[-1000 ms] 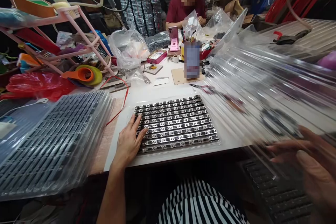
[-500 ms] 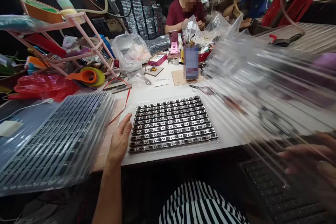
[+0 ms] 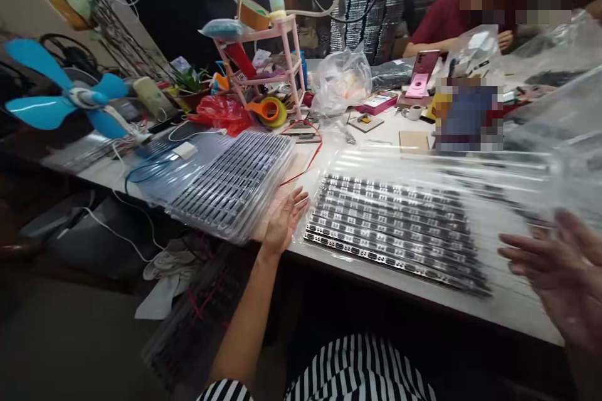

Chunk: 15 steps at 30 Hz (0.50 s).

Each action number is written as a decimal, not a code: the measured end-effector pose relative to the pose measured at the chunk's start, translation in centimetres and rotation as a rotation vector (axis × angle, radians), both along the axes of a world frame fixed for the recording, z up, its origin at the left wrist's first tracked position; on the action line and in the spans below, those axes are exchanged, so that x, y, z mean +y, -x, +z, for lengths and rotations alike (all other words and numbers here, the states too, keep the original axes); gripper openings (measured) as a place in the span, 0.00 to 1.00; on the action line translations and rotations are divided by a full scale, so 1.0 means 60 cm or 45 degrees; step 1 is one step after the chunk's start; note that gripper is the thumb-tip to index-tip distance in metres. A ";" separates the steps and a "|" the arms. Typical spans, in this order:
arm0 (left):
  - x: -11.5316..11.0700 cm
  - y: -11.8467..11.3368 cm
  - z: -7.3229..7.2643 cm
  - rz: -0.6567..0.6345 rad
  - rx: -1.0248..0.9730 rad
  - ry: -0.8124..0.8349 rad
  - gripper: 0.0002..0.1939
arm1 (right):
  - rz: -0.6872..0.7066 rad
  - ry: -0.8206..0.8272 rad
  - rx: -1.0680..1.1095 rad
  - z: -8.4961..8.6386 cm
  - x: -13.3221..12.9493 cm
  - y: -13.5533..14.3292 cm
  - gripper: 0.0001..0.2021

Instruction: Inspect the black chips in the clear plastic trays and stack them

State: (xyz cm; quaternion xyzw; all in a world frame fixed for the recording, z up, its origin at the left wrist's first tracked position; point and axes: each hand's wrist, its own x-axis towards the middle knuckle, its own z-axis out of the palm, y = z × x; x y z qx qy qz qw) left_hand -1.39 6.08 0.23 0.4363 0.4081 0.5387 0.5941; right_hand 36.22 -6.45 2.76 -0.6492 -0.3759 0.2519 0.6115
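A clear plastic tray [image 3: 300, 237] lies on the table in front of me with rows of silver-and-black connectors [image 3: 371, 255] in it. Over the rear and right of these rows is a clear ribbed plastic sheet [image 3: 498, 161], blurred by motion. My left hand [image 3: 286, 220] is open at the tray's left edge, fingers stretched and palm turned toward it. To the right of the rows, my right hand [image 3: 559, 263] is smeared but its fingers look apart. I cannot make out whether it still touches the plastic.
On the left lies a stack of filled clear trays [image 3: 235, 182]. Behind it stand a pink rack [image 3: 291, 69] and an orange tape roll [image 3: 269, 111]. A blue fan [image 3: 82, 97] is at far left. Across the table, a person in a dark red shirt [image 3: 437, 22] sits near a phone [image 3: 427, 62].
The view has swung left, bringing in the fan. The clear plastic sheet, raised at the right before, now extends over the connector rows. My right hand has come up beside the table.
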 end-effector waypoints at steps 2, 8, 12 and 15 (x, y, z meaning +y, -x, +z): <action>0.000 0.003 -0.003 -0.013 -0.018 -0.007 0.29 | 0.046 0.139 0.301 0.008 0.026 0.023 0.36; -0.003 0.002 -0.003 -0.054 0.090 -0.032 0.28 | 0.030 0.369 0.086 -0.011 0.041 0.000 0.40; -0.013 -0.005 0.003 -0.141 0.287 -0.071 0.30 | 0.062 0.284 -0.800 -0.031 0.045 -0.021 0.26; -0.009 -0.004 -0.001 -0.159 0.718 -0.209 0.31 | 0.133 0.304 -1.088 -0.035 0.058 -0.014 0.23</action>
